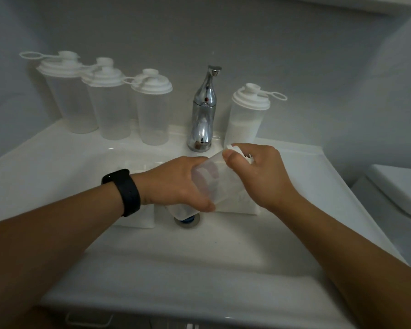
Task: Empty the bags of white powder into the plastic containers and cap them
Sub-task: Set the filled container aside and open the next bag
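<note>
Step in hand, by judgement: filling one container over the sink [57,167]. The left hand [176,184] grips a clear plastic cup [207,184], fingers curled round its wall, holding it tilted above the drain [186,219]. The right hand [259,176] is closed on a white bag [233,198], with its thumb near the cup's rim and a crumpled white edge sticking out past its fingers. The two hands are together, touching or almost touching at the cup. Whether powder is flowing cannot be told.

Next move, by judgement: keep the bag mouth inside the rim, raise the bag's lower end so the contents slide out, then set the cup upright and fit a lid. The cup has no lid on it, and none lies plainly in view nearby.

Locations, relative to the tap [203,110]:
- Just right of the tap: one capped container [246,117], about half full of white powder, lid on.
- Left of the tap: three empty containers [152,110], in a row along the wall, lids on, spout caps flipped open on loop tethers.
- In front of the tap, in the basin: the cup, the bag, and further flat white packets [135,222] beneath the left wrist.

Materials: the containers are frosted, translucent, tapered plastic with domed white lids. The tap is polished chrome. The sink surface is smooth, glossy white. The bag looks soft and bulging. A black band [126,191] circles the left wrist.
</note>
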Demonstrator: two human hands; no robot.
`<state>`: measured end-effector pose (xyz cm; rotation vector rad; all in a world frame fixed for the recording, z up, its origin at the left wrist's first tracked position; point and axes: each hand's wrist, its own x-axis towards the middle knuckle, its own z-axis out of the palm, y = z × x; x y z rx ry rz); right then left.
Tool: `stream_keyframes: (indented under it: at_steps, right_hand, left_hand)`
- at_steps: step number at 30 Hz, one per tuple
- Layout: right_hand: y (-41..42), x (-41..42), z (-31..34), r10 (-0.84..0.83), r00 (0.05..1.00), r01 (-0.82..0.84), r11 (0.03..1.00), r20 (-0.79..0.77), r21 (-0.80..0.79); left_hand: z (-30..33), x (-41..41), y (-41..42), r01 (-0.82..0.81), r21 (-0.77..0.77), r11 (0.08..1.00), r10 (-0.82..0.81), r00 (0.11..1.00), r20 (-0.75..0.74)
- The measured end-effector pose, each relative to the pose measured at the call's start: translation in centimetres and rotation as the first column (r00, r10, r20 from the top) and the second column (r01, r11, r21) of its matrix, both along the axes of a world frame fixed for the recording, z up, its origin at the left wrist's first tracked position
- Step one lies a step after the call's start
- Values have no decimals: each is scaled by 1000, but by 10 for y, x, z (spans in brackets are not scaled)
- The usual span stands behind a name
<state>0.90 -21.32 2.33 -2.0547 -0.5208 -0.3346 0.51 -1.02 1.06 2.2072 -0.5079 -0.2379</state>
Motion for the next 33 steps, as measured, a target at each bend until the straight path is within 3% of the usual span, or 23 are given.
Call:
stream_keyframes:
  at_steps: [3,6,8,11,13,15,21,29,33]
  right_hand:
    - [-1,3,-2,12,999,-12,1000,-38,-6]
    - [-1,8,-2,-14,979,-8,994,-202,-109]
    - [-3,11,0,4,935,-52,991,-355,-125]
    - [-9,9,6,47,885,-76,996,-464,-43]
    - [-11,7,9,40,911,-51,999,-410,-17]
    - [-7,6,10,26,946,-33,999,-322,-16]
    - [-5,3,9,37,995,-38,999,-88,-10]
    - [-1,-1,6,50,999,-49,998,-9,49]
    - [0,-3,8,61,998,-61,998,3,27]
  left_hand:
    - [-2,1,3,22,-29,999,-24,997,-75]
    - [-7,-1,2,38,-75,996,-52,980,-194]
    - [-12,-4,-1,-2,7,1000,2,992,-126]
    - [-11,-13,-12,-166,207,964,134,978,157]
    - [-9,-22,-23,-277,295,914,159,916,369]
    - [-8,-28,-32,-348,286,893,194,870,454]
    - [-4,-23,-32,-316,121,941,261,905,335]
    - [1,-15,-20,-187,80,979,157,946,283]
    - [5,-10,-14,-73,52,996,62,981,184]
